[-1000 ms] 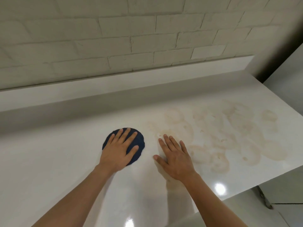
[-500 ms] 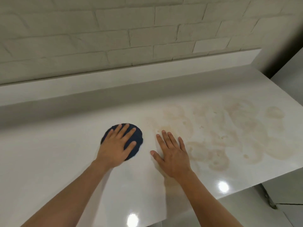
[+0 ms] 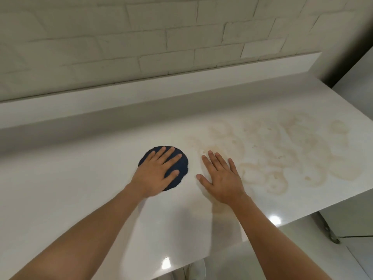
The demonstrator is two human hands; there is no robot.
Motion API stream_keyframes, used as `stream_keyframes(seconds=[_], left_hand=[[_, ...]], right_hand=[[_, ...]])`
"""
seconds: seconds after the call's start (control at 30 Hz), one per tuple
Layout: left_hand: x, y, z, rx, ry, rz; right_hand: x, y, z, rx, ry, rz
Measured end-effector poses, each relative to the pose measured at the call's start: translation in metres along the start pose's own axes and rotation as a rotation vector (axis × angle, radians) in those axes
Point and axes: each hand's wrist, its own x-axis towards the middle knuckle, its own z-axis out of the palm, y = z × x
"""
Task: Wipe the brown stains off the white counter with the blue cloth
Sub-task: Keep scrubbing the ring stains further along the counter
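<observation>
Nothing shifted: left hand point(image 3: 155, 174) flat on blue cloth point(image 3: 183, 165), right hand point(image 3: 222, 178) (both grips wide) at edge of brown stains point(image 3: 282, 150).

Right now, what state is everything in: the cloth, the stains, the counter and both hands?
blue cloth: lying flat on the counter, left of the stains, mostly covered by the left hand
left hand: open, fingers spread, pressing on the cloth
right hand: open, flat on the counter, holding nothing
brown stains: unwiped, spread across the counter's right part
white counter: glossy, clean on the left, stained on the right
</observation>
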Motion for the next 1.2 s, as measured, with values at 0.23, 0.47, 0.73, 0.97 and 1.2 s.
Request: stream_keyframes(seconds=[0.23, 0.47, 0.73, 0.97, 1.2], left_hand=[[0.039, 0.005, -0.004, -0.059, 0.019, -0.35], [-0.035, 0.03, 0.021, -0.04, 0.022, -0.005], [-0.006, 0.014, 0.007, -0.049, 0.046, -0.24], [-0.034, 0.063, 0.016, -0.075, 0.01, -0.23], [-0.07, 0.041, 0.023, -0.038, 0.058, -0.1]], right_hand=[[-0.004, -0.012, -0.017, 0.075, -0.095, 0.081], [-0.05, -0.008, -0.005, 0.129, 0.037, 0.156], [-0.07, -0.007, 0.005, 0.107, 0.042, 0.232], [-0.071, -0.005, 0.002, 0.097, 0.029, 0.221], [-0.075, 0.0, -0.001, 0.042, 0.022, 0.175]])
